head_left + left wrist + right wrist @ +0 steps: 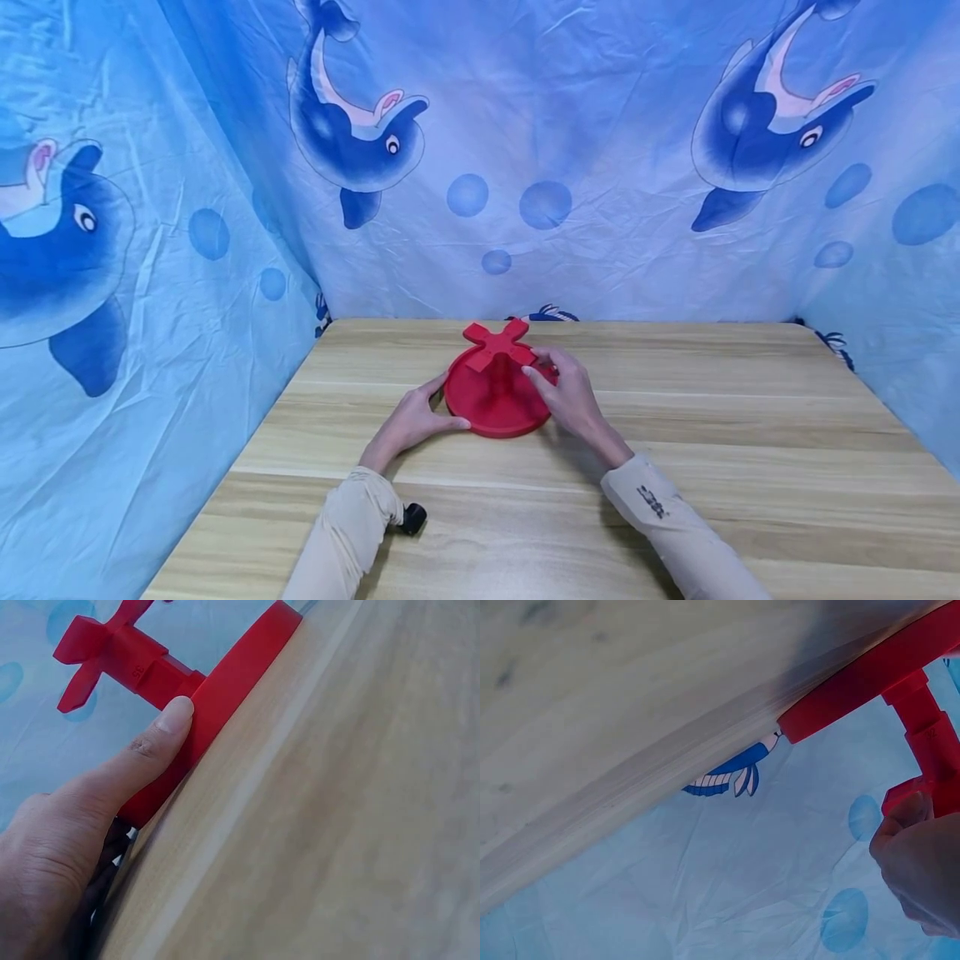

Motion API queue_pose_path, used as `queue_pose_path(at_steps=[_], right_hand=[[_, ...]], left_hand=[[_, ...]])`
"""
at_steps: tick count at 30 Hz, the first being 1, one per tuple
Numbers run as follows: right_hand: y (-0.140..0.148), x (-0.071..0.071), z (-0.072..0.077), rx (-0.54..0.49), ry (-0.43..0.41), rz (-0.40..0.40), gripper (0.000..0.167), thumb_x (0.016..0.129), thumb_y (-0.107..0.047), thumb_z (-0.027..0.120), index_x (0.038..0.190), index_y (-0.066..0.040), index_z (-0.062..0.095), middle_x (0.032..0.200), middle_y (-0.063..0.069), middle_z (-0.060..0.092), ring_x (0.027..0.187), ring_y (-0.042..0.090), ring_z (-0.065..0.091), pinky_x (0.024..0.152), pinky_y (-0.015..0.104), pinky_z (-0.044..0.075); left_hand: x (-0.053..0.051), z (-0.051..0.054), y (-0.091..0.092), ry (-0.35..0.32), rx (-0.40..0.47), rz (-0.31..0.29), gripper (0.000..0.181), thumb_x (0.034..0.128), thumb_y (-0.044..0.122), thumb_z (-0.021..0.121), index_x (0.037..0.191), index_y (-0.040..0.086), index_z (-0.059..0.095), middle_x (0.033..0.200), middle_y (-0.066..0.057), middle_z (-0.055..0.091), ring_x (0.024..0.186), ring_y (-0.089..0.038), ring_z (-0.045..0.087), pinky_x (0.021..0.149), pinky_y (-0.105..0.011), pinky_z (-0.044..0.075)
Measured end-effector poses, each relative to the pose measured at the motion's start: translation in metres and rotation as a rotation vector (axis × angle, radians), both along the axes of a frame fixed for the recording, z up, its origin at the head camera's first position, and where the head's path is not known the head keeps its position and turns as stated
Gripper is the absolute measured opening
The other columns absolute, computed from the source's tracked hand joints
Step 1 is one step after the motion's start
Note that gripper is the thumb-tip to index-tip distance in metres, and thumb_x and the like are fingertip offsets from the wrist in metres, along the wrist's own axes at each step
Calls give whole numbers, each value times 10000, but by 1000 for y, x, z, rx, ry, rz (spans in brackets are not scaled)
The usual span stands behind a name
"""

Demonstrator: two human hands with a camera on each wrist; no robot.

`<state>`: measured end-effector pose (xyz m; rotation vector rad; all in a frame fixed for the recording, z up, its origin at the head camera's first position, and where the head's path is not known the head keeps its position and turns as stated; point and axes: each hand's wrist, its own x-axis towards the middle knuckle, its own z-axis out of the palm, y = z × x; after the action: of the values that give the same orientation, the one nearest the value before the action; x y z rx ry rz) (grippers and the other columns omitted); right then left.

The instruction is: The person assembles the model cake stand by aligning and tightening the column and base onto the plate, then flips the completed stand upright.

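A red round base with a raised rim sits on the table, and a stepped red post rises from its middle. On top of the post is a flat red four-armed cross. My left hand grips the rim at the left, its thumb pressed on the near side; its other fingers are mostly hidden behind the rim. At the right, my right hand pinches one arm of the cross between thumb and fingers. Seen from the right wrist, that hand is above the base, beside the post's upper end.
The wood-grain table extends on both sides of the base. Blue curtains with printed dolphins and bubbles hang behind the table and at its left and right. A small black device is at the left sleeve cuff.
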<state>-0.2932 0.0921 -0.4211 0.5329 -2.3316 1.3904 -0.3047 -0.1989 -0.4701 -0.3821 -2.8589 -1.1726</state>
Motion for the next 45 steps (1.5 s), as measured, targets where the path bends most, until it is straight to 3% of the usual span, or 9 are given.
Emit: queue_pose_path(at_steps=[4,9,14,18,24,28,37,41,45], right_hand=[[6,-2,-2,8,-44,47,444,961,-129,755,1380,-47,631,1248,115,649,1103,266,612,860,432,598],[24,-6,-5,60,-167,96,609,959,-207,758,1500,-61,522,1391,150,585,1235,327,562,922,493,569],[46,-19,-12,173,-291,95,828,927,-375,779,1577,-34,396,1508,193,497,1362,415,475,995,574,520],[61,-30,-21,224,-352,148,980,867,-457,823,1596,-6,349,1560,199,450,1432,423,400,1042,609,469],[74,-37,-33,339,-325,219,1042,817,-468,866,1579,36,363,1603,270,353,1482,471,284,1134,672,313],[73,-38,-37,402,-348,187,1088,763,-534,878,1598,-44,381,1634,261,285,1493,477,213,1114,751,254],[68,-44,-40,423,-338,205,1055,781,-488,883,1597,-44,383,1658,272,223,1521,475,165,1159,736,119],[68,-45,-41,427,-323,208,1056,777,-482,892,1599,-55,385,1653,281,230,1517,484,173,1164,725,114],[68,-46,-44,425,-296,214,1057,773,-470,902,1595,-47,389,1638,296,255,1512,485,192,1165,709,117]], left_hand=[[-2,2,-2,-6,1,-10,1129,711,617,895,1614,168,387,1579,-127,456,1449,-345,405,1099,-553,436],[-4,5,-5,-30,-7,-36,1165,706,590,912,1623,136,355,1608,-138,412,1468,-360,377,1114,-560,415],[-8,11,-10,-29,-45,-61,1187,707,585,913,1620,87,341,1622,-155,382,1476,-376,361,1123,-572,399],[-12,11,-14,-20,-60,-75,1199,707,575,918,1619,62,333,1627,-168,367,1477,-385,356,1128,-574,389],[-17,9,-14,-38,-56,-96,1217,701,562,928,1623,54,318,1637,-166,350,1489,-378,333,1139,-565,379],[-20,8,-14,-40,-56,-107,1209,708,545,931,1623,49,314,1640,-156,343,1498,-371,317,1151,-572,357],[-22,8,-14,-6,-90,-124,1202,700,552,931,1623,72,328,1616,-158,386,1462,-332,385,1157,-551,358],[-23,7,-14,2,-86,-138,1164,716,554,921,1626,112,344,1543,-162,489,1310,-286,495,1127,-537,402],[-23,7,-13,3,-72,-144,1133,719,540,925,1621,138,369,1406,-127,590,1160,-259,506,1082,-511,444]])
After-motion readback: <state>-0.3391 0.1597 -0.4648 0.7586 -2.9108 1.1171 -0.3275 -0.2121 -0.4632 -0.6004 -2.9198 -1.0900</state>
